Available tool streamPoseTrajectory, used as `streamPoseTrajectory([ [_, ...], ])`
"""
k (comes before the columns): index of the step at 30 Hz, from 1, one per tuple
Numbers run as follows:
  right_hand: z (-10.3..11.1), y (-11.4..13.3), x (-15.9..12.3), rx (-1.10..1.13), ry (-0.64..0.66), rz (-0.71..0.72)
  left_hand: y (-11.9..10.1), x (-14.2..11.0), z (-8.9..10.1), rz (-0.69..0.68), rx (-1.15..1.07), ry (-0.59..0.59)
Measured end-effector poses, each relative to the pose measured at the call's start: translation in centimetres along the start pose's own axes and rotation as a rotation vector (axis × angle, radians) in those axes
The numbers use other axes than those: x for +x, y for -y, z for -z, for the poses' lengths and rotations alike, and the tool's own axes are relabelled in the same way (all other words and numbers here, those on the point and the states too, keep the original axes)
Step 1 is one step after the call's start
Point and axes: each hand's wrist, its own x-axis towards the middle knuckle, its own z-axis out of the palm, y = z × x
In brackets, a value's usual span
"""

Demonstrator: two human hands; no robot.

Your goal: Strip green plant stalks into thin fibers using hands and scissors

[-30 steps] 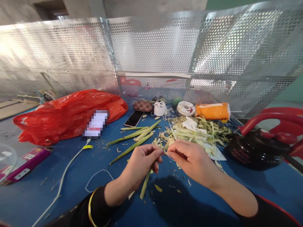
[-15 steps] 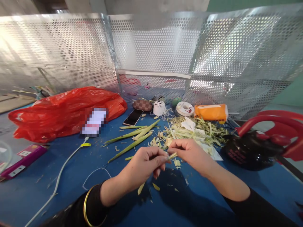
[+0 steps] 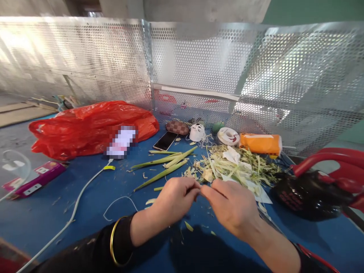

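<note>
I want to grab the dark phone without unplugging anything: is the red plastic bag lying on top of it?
No, the dark phone lies uncovered on the blue table, right of the red bag.

So my left hand [image 3: 174, 199] and right hand [image 3: 234, 208] are basically meeting in the middle, fingertips right up against each other or super close, can't really tell. Backs of both hands are up, fingers curled in, thumbs tucked by the index fingers. Both forearms angle inward from the bottom corners, wrists bare.
</note>
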Motion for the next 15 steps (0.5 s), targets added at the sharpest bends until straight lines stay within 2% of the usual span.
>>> streamPoseTrajectory([
  [2, 0.2, -0.7, 0.2, 0.164, 0.025, -0.128, -0.3, -0.2, 0.0, -0.035, 0.022, 0.106],
  [4, 0.2, -1.6, 0.5, 0.409, 0.083, -0.293, -0.5, -0.2, 0.0, -0.028, -0.079, 0.178],
  [7, -0.4, -2.5, 0.8, 0.723, 0.177, -0.511, -0.2, 0.0, 0.0, -0.004, -0.280, 0.174],
  [9, -1.0, -2.5, 0.9, 0.842, 0.213, -0.590, 0.0, 0.1, -0.1, -0.002, -0.367, 0.126],
  [12, -1.5, -1.7, 0.8, 0.826, 0.206, -0.597, 0.2, 0.3, 0.0, -0.007, -0.379, 0.017],
  [15, -1.5, -0.5, 0.5, 0.607, 0.179, -0.497, 0.3, 0.4, 0.1, -0.010, -0.283, -0.123],
])
